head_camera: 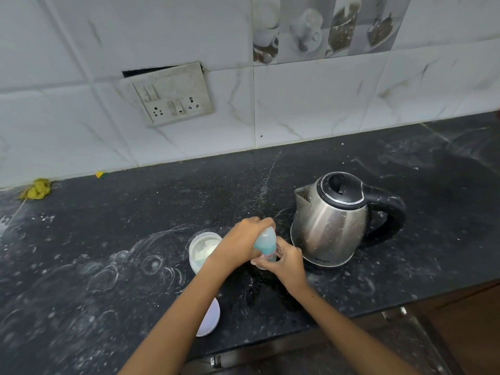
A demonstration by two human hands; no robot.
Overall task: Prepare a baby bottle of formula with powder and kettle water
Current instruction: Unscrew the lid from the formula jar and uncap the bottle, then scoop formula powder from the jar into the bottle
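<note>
Steel kettle sits right of centre on the black bench, lid down, nobody holding it. Your baby bottle stands at centre frame just left of the kettle, blue-tinted, with its domed top on. Left hand has its grip curled over that top; right hand has its grip wrapped round the base, steadying it. Looks like you're either twisting the top off or screwing it on; can't tell which. Contents of the bottle aren't readable, so can't say if water or powder is in yet. Powder tub is open just left of the bottle, partly behind your left wrist, white powder showing; its white lid lies lower centre under your left forearm. Likely left: closing the tub, maybe shaking.
</note>
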